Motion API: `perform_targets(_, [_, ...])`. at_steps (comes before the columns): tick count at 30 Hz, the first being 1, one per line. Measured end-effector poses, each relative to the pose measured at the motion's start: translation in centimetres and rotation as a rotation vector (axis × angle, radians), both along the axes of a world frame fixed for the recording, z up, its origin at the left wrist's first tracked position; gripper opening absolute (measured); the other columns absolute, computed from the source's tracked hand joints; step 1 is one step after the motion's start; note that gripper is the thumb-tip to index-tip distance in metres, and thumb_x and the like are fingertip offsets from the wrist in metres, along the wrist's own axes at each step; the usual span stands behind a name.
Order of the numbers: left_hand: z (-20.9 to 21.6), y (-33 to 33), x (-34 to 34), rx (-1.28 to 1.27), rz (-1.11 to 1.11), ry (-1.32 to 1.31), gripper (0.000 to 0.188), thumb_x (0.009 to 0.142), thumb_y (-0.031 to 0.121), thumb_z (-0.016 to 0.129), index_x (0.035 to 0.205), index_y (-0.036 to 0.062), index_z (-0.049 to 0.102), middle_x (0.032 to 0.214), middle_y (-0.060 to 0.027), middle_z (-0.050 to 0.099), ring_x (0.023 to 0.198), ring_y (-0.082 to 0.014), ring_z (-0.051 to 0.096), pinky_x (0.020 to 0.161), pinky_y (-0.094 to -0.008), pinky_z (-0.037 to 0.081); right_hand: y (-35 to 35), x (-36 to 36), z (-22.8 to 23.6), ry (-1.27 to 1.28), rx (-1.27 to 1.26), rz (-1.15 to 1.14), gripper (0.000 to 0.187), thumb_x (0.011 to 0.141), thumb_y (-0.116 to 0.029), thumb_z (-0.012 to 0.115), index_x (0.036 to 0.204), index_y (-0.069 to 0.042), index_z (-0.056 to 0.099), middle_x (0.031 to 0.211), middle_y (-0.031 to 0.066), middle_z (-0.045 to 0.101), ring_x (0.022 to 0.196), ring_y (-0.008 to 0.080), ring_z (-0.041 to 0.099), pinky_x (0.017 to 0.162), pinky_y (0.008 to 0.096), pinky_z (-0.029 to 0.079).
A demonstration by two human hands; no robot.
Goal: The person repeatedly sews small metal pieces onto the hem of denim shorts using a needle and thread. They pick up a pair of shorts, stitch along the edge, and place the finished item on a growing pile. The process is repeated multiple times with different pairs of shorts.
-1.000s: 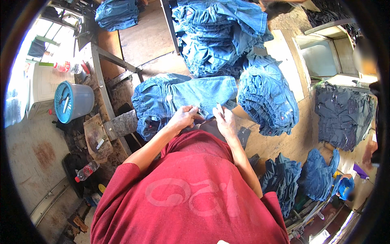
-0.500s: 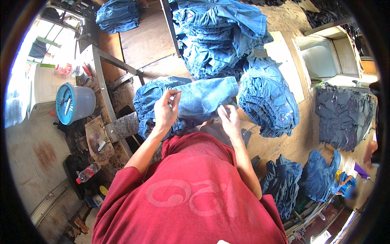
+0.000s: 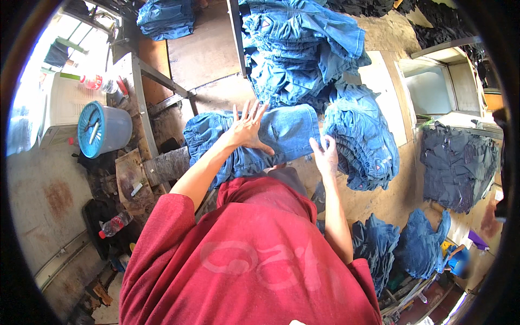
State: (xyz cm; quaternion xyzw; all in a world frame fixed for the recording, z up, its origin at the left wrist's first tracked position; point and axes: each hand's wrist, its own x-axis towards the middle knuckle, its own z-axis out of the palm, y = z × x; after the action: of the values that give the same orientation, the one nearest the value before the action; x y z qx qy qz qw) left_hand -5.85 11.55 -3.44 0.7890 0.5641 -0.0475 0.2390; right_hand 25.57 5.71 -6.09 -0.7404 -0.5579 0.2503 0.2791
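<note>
A pair of blue denim pants (image 3: 290,127) lies across in front of me, its gathered end at the left and a smooth leg stretching right. My left hand (image 3: 248,131) rests palm down on the leg with its fingers spread wide. At the leg's right end, my right hand (image 3: 326,157) is beside the hem, thumb and forefinger apart, the thumb touching the edge. Just right of that hem stands a folded bundle of blue denim garments (image 3: 362,135) with gathered waists. Behind the pants rises a tall stack of blue denim garments (image 3: 300,51).
To the left are a clear bucket with a blue lid (image 3: 111,130), a plastic bottle (image 3: 115,224) and a metal frame (image 3: 142,103). Dark garments (image 3: 457,165) are piled at right. More denim piles (image 3: 422,241) stand lower right, with another stack (image 3: 165,19) at far left.
My left hand has gone from raised, bent fingers to lying spread on the pants, further right. My right hand has moved right to the hem. The leg lies flatter.
</note>
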Motion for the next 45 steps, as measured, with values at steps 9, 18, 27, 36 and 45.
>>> perform_targets(9, [5.2, -8.6, -12.7, 0.302, 0.867, 0.43, 0.087, 0.095, 0.072, 0.06, 0.14, -0.0029, 0.062, 0.149, -0.0249, 0.057, 0.14, -0.0425, 0.049, 0.119, -0.0523, 0.035, 0.3, 3.6, -0.9, 0.019, -0.014, -0.045, 0.04, 0.096, -0.035, 0.079, 0.099, 0.004, 0.075, 0.08, 0.0189, 0.072, 0.068, 0.0238, 0.066, 0.067, 0.0364, 0.051])
perform_targets(18, [1.2, -8.8, -12.3, 0.307, 1.281, -0.621, 0.05, 0.105, 0.041, 0.063, 0.12, -0.0056, 0.075, 0.115, -0.0243, 0.076, 0.114, -0.0378, 0.07, 0.105, -0.0393, 0.05, 1.7, 3.3, 0.1, -0.077, -0.222, 0.096, 0.043, 0.098, -0.045, 0.072, 0.106, -0.002, 0.074, 0.101, 0.0239, 0.075, 0.094, 0.0383, 0.074, 0.081, 0.0436, 0.055])
perform_targets(27, [4.0, -8.1, -1.3, 0.643, 0.634, -0.347, 0.039, 0.083, 0.022, 0.086, 0.117, 0.009, 0.072, 0.118, -0.0102, 0.068, 0.115, -0.0342, 0.059, 0.1, -0.048, 0.044, 4.7, -1.3, 4.0, 0.361, -0.137, 0.404, 0.022, 0.097, -0.024, 0.075, 0.103, -0.003, 0.074, 0.097, 0.0137, 0.076, 0.085, 0.0217, 0.071, 0.079, 0.0352, 0.054])
perform_targets(36, [1.3, -6.8, 5.2, 0.553, 0.508, -0.339, 0.019, 0.087, 0.023, 0.082, 0.104, 0.0151, 0.077, 0.115, -0.0033, 0.07, 0.111, -0.0303, 0.06, 0.093, -0.0452, 0.046, 6.3, -7.7, 0.8, 0.249, -0.382, 0.516, 0.04, 0.097, -0.04, 0.074, 0.109, -0.002, 0.077, 0.094, 0.0174, 0.077, 0.086, 0.0279, 0.073, 0.08, 0.0378, 0.055])
perform_targets(45, [0.3, -6.3, 5.1, 0.495, 0.617, -0.425, 0.01, 0.089, 0.022, 0.081, 0.094, 0.0137, 0.077, 0.104, -0.001, 0.072, 0.104, -0.0294, 0.062, 0.09, -0.045, 0.045, 5.6, -6.9, 1.2, 0.433, -0.333, 0.531, 0.035, 0.099, -0.036, 0.072, 0.102, -0.001, 0.075, 0.086, 0.0104, 0.074, 0.078, 0.0161, 0.066, 0.072, 0.0366, 0.052])
